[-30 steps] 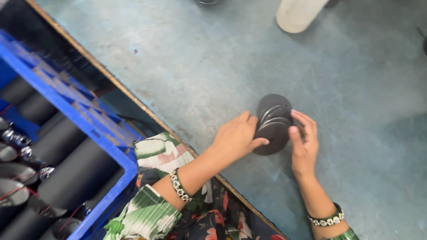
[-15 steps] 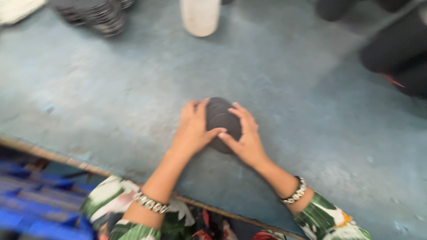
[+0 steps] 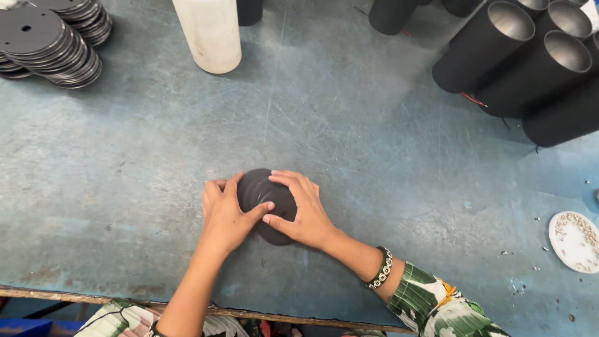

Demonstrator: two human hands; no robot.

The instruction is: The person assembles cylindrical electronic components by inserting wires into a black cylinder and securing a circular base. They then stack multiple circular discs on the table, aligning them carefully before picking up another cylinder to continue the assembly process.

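Note:
A small stack of black round discs [image 3: 265, 193] lies on the blue-grey worktable [image 3: 349, 143], near its front edge. My left hand [image 3: 226, 215] cups the stack from the left, thumb pressed on top. My right hand [image 3: 302, 209] covers its right side, fingers curled over the discs. Both hands grip the same stack, and the lower discs are partly hidden under my palms.
Piles of larger black discs [image 3: 50, 40] sit at the far left. A white cylinder [image 3: 209, 31] stands at the back. Several black tubes [image 3: 530, 56] crowd the far right. A white dish of small parts [image 3: 577, 240] lies at the right edge.
The view swung from the blue crate at the left to the table. My hands brought the disc stack down flat on the table and now press it together.

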